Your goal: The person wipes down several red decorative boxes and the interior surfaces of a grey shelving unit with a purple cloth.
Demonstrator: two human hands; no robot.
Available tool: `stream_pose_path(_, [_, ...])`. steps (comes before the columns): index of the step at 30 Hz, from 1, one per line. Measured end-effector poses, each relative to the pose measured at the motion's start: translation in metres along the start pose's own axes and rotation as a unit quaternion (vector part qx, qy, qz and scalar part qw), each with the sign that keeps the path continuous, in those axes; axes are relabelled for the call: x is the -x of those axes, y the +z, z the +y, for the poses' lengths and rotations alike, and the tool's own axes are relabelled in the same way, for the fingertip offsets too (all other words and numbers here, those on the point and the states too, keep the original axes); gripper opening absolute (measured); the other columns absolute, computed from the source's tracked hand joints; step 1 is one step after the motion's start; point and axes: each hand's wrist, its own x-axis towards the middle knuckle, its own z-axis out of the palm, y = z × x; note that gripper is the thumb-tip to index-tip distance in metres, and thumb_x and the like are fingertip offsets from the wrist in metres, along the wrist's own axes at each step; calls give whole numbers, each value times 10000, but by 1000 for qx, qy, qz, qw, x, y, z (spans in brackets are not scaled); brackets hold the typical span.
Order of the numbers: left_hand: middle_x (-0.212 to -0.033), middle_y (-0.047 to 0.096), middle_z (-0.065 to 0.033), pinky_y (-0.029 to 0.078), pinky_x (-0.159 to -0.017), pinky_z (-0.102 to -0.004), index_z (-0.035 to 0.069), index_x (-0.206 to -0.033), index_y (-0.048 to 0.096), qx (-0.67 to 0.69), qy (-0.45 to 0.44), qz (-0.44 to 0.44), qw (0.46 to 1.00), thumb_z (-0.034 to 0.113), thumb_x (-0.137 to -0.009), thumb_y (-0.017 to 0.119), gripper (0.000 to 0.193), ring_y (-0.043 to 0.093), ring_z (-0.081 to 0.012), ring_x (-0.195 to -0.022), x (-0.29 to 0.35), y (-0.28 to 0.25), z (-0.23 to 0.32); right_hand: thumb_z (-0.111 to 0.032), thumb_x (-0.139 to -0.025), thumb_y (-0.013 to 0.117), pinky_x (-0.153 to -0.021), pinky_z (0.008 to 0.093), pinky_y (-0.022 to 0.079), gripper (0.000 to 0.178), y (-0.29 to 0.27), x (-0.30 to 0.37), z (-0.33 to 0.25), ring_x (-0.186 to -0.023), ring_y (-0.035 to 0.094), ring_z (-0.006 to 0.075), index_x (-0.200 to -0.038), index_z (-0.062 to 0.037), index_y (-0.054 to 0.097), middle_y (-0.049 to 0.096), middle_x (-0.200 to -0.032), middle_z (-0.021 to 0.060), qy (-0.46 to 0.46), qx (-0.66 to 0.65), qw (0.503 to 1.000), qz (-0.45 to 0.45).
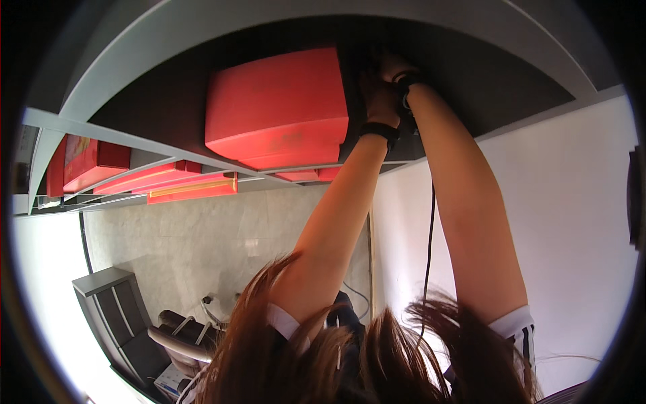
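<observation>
Both my arms stretch up into a dark grey shelf compartment (498, 81). My left hand (380, 99), with a black band at the wrist, is in deep shadow beside a large red box (276, 108). Close against it, a little farther in, is my right hand (396, 65), with a dark band and a bracelet at the wrist. The fingers of both hands fade into the dark, so whether they hold anything is hidden. A thin black cable (431, 222) hangs below, between my forearms; its upper end is lost behind my right arm.
More red boxes (97, 163) stand on the grey-framed shelves at the left. A white wall (558, 222) rises on the right. Below are a stone-tiled floor (222, 229), a dark grey cabinet (114, 310) and a chair (178, 343). Loose hair (296, 350) covers part of the lower view.
</observation>
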Motion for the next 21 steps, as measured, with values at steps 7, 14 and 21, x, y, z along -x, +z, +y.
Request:
stream_pose_path(7, [-1376,423,-246,283,-1112,-430,-24,-1360,401,286,-60,279,915,239,-901,575,557,365,-380,-1315,-36,30,-29,-228,-974,428,-1089,472,365,552,-38,-20,-33,-1334,394,377,-1498,-156,273,325,-1499,194,-18,34,999,13])
stream_pose_path(14, [-1508,283,-202,169,-1173,-436,9,-1461,280,182,-44,97,977,324,-943,483,639,246,-358,-1404,-46,48,-27,-229,-969,434,-1086,471,368,550,-44,-31,-22,-1328,400,379,-1494,-167,283,330,-1494,195,-13,28,999,12])
stream_pose_path(21, [-1521,255,-195,156,-1174,-447,12,-1472,247,102,-79,93,987,347,-949,442,651,221,-357,-1414,-36,49,-41,-230,-965,439,-1082,470,372,548,-34,-45,-34,-1322,405,382,-1490,-178,294,334,-1490,197,-35,20,999,3])
